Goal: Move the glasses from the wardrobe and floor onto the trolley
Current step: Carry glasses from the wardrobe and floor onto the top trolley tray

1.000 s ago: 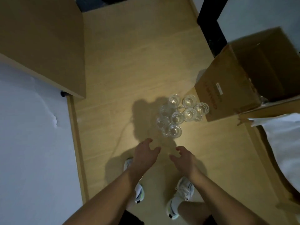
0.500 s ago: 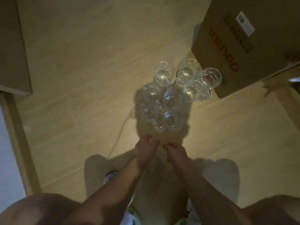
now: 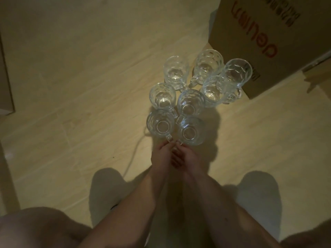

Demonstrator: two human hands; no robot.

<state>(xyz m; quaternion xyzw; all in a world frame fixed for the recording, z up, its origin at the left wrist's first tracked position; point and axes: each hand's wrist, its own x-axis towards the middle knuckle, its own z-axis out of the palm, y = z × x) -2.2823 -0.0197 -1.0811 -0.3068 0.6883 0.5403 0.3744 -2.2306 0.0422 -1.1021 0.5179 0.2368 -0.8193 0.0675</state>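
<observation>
Eight clear dimpled glass mugs with handles stand upright in a tight cluster on the pale wooden plank floor (image 3: pixel 75 72), most of them touching a neighbour. The two nearest the person sit side by side at the 6 o'clock edge of the cluster: the near-left glass mug (image 3: pixel 160 126) and the near-right glass mug (image 3: pixel 191 133), both with their handles turned toward the person. The left hand (image 3: pixel 160 155) reaches in from 6 o'clock, its fingertips at the handle of the near-left mug, and the right hand (image 3: pixel 186 158) lies just beside it with its fingertips at the handle of the near-right mug; the two hands are pressed close together, almost touching. The dim light and blur do not show whether the fingers are curled round the handles or only touching them. Behind these stand two more mugs, and at 12 to 1 o'clock four others, the farthest right of them (image 3: pixel 236 73) just beside a brown cardboard box with red lettering (image 3: pixel 254 33) at 2 o'clock. A thin pale cable (image 3: pixel 133 154) runs across the floor at 8 o'clock from the cluster. The person's bare forearms and knees fill the lower edge of the view.
</observation>
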